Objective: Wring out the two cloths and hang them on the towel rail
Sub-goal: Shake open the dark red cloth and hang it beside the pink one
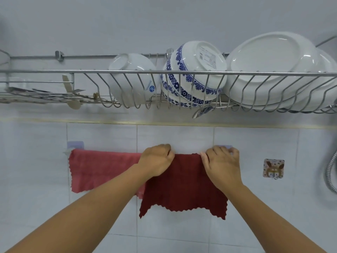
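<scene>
There are two cloths on the wall: a pink cloth and a dark red cloth. There are two hands, the left hand and the right hand. The rack up top holds two bowls, a white bowl and a blue bowl. I can see at least two plates next to them. There is one hook and one hose.
</scene>
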Demonstrator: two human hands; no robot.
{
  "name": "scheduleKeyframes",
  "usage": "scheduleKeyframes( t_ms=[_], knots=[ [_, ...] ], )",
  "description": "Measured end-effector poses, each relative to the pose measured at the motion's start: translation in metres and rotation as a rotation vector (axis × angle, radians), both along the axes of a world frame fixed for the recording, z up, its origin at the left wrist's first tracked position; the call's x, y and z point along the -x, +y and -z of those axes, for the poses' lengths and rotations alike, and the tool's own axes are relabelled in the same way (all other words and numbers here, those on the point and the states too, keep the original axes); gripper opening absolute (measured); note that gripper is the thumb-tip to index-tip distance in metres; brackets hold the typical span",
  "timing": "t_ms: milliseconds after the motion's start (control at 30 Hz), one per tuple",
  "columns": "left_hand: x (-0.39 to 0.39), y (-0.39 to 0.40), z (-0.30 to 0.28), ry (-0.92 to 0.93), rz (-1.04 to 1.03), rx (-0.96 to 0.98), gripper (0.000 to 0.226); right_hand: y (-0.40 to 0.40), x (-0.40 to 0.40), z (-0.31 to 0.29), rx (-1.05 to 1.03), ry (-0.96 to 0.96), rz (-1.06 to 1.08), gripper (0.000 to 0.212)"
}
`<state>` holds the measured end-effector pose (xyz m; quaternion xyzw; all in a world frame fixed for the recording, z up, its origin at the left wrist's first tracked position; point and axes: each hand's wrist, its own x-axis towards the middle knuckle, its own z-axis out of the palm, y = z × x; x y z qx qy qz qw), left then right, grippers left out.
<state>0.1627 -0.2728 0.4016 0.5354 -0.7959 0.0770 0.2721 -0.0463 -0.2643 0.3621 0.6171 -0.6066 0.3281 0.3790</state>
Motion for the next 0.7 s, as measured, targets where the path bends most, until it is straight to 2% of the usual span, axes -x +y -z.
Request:
scheduleKeyframes(
  t_ms=[100,233,300,400,500,600,700],
  knots=[
    [-0.016,-0.003,-0.001,0.148,0.052,0.056,0.018,0.001,0.006,0.003,0.078,-0.047,-0.13,0.023],
    [-0.041,0.005,0.005,0.157,-0.075,0.284,0.017,0.002,0.018,-0.002,0.073,-0.018,-0.104,0.023],
    [-0.05,0.012,0.012,0.146,-0.112,0.291,0.017,0.001,0.019,-0.002,0.103,-0.07,-0.102,0.023],
    [-0.056,0.015,0.021,0.099,-0.122,0.29,0.019,0.0,0.016,-0.002,0.137,-0.258,-0.207,0.028],
    [-0.056,0.017,0.024,0.139,-0.18,0.317,0.025,0.003,0.014,-0.009,0.117,-0.444,-0.268,0.027],
    [-0.055,0.017,0.028,0.079,-0.306,0.275,0.032,0.006,0.017,-0.011,0.081,-0.456,-0.186,0.013],
    [-0.049,0.022,0.03,0.115,-0.308,0.2,0.028,0.012,0.02,-0.011,0.065,-0.361,-0.089,0.013]
  ],
)
